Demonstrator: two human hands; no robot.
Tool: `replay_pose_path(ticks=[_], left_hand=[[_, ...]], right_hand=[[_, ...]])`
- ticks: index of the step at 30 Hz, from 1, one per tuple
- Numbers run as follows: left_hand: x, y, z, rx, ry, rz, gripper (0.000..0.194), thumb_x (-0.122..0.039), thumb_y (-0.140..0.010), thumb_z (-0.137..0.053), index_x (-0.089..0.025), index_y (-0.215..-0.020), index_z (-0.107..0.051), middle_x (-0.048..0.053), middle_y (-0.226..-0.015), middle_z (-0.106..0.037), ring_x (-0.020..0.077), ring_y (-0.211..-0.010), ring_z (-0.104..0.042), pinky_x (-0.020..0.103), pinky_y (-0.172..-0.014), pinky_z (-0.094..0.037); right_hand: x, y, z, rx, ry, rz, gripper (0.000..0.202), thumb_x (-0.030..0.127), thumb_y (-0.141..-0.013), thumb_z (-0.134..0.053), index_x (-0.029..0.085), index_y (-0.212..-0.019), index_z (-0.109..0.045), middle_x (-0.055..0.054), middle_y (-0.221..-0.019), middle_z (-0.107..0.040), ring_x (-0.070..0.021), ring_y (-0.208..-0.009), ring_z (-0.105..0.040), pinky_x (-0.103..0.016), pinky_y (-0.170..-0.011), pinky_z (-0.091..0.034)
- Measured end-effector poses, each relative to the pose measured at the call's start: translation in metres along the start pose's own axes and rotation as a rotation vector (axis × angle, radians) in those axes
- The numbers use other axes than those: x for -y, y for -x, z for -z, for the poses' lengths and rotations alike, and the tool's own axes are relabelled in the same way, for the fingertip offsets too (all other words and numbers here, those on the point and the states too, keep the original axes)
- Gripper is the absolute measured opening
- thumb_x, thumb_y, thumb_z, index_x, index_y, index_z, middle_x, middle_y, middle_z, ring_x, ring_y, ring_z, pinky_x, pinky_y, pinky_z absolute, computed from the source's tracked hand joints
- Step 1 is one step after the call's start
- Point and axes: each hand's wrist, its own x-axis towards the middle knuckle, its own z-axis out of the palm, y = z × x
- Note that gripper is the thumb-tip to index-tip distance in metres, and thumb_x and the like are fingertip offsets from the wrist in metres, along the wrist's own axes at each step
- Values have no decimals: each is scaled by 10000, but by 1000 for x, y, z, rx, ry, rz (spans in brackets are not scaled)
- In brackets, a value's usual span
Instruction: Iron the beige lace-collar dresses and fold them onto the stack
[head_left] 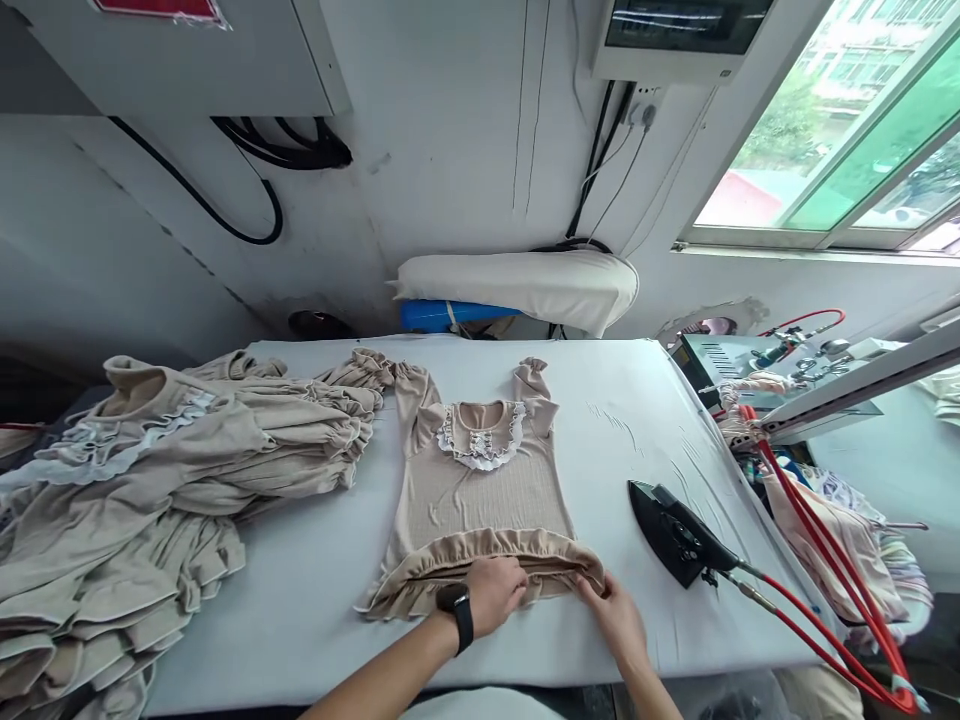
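Note:
A beige child's dress point(480, 500) lies front up, its neckline edged with white lace and its long sleeves pointing away from me. My left hand point(496, 592), with a dark watch point(456, 612) on the wrist, has its curled fingers at the ruffled hem, near the middle. Some of those fingertips are hidden by the fabric. At the hem's right corner, my right hand point(615, 618) pinches the edge between thumb and fingers. The hem gapes a little between both hands. To the right, a black iron point(679, 535) rests on the white padded table point(600, 440).
A heap of similar beige garments point(187, 470) covers the table's left side. Red hoses point(825, 560) run from the iron past the right edge. Behind the table is a white padded roll point(517, 280). More folded clothes point(840, 540) sit lower right, beside a metal machine point(772, 370).

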Motion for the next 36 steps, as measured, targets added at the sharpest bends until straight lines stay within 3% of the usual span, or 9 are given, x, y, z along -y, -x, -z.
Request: replay_pose_path(ticks=[3, 7, 9, 13, 18, 21, 24, 29, 36], left_hand=[[-11, -17, -10, -29, -19, 32, 258, -212, -955, -495, -235, -1078, -721, 135, -1130, -709, 353, -1069, -655, 498, -928, -503], [-19, -38, -12, -36, -38, 84, 283, -144, -948, -459, -230, -1012, -721, 137, -1043, -697, 361, -1028, -655, 495, -913, -480], [-24, -50, -9, -38, -30, 85, 248, -175, -959, -478, -230, -1016, -713, 117, -1039, -694, 337, -1025, -649, 474, -916, -477], [-36, -85, -6, -41, 12, 67, 270, -303, -915, -632, -277, -1181, -674, 56, -1259, -656, 281, -1211, -573, 419, -1029, -441], [-50, -120, -9, 71, 7, 73, 102, -209, -798, -703, -234, -896, -693, 36, -1095, -706, 251, -1138, -600, 391, -979, -427], [-53, -122, -8, 79, -18, 61, 223, -151, -812, -650, -234, -1019, -662, 26, -1079, -718, 229, -1105, -616, 402, -1000, -401], [-50, -118, -4, 91, -48, 33, 343, -217, -816, -697, -238, -1152, -629, 32, -1176, -707, 232, -1150, -606, 404, -1019, -386], [-47, -118, 0, 124, -128, 3, 139, -231, -835, -717, -214, -959, -655, 38, -1064, -716, 245, -1086, -617, 397, -959, -401], [-62, -120, 0, 79, -253, -150, 139, -224, -996, -530, -182, -1060, -647, 123, -1123, -675, 273, -1058, -596, 421, -886, -416]], right_hand=[[0, 2, -8, 20, 0, -73, 626, 763, -863, -465, 282, -1168, -726, -64, -1091, -809, -362, -1022, -740, -435, -839, -537], [2, -2, -4, 25, 22, -68, 591, 742, -866, -466, 296, -1157, -721, -59, -1075, -806, -381, -1082, -718, -471, -927, -493], [1, -4, 1, 29, -17, -26, 569, 723, -855, -506, 309, -1195, -701, -44, -1114, -800, -357, -1100, -712, -440, -920, -492], [-2, -11, 8, 42, -136, 31, 532, 646, -910, -417, 282, -1144, -727, -60, -1148, -794, -305, -1072, -725, -375, -861, -523], [-3, -17, 8, 70, -166, 109, 478, 590, -886, -452, 271, -1048, -770, -41, -948, -810, -287, -896, -744, -342, -724, -532], [-1, -19, 8, 62, -172, 135, 424, 561, -867, -507, 265, -1013, -773, -34, -877, -798, -273, -828, -729, -331, -690, -514], [2, -20, 6, 54, -171, 150, 390, 529, -885, -501, 267, -1011, -761, -26, -862, -788, -248, -799, -712, -314, -683, -493], [6, -19, 1, 68, -144, 176, 343, 492, -889, -516, 277, -1027, -745, -4, -877, -784, -221, -768, -692, -291, -635, -436], [16, -16, -8, -9, 1, 177, 189, 420, -904, -557, 294, -1000, -660, 16, -878, -744, -206, -790, -657, -302, -639, -306]])
